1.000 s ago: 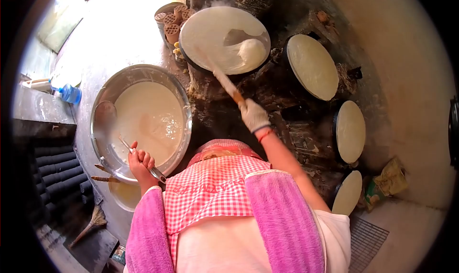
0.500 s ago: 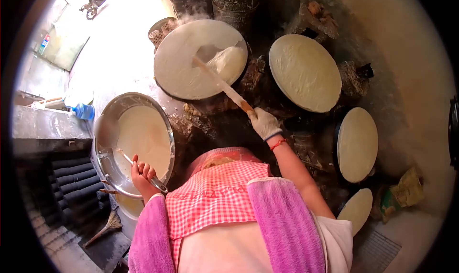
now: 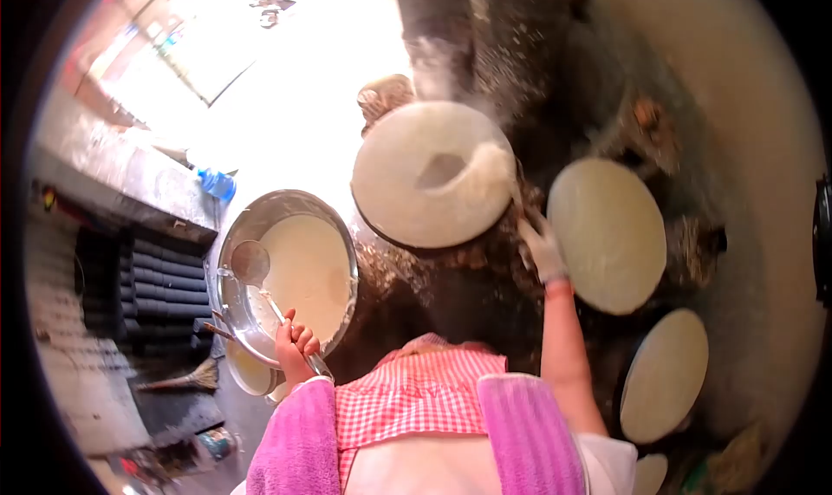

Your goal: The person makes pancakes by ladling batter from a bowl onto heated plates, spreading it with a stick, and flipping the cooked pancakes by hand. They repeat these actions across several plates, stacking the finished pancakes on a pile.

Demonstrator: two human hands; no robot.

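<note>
My left hand (image 3: 295, 346) grips the metal handle of a ladle (image 3: 250, 263) that rests on the rim of a large steel basin (image 3: 227, 270) full of pale batter. My right hand (image 3: 542, 245), in a white glove, holds a wooden spreader (image 3: 513, 187) at the right edge of a round griddle (image 3: 407, 192). White batter covers most of that griddle, with a bare patch near its middle. I wear a pink checked apron and pink sleeve covers.
Three more round griddles with pale sheets (image 3: 608, 233) (image 3: 662, 374) (image 3: 648, 474) curve along the right. Dark chimney pipes (image 3: 468, 35) rise behind the griddle. A blue bottle (image 3: 217, 183) lies on a ledge at left, a small broom (image 3: 186, 378) on the floor.
The view has swung right and tilted. My right hand has swept the spreader from the griddle's middle to its right edge, spreading batter wider. My left hand still holds the ladle.
</note>
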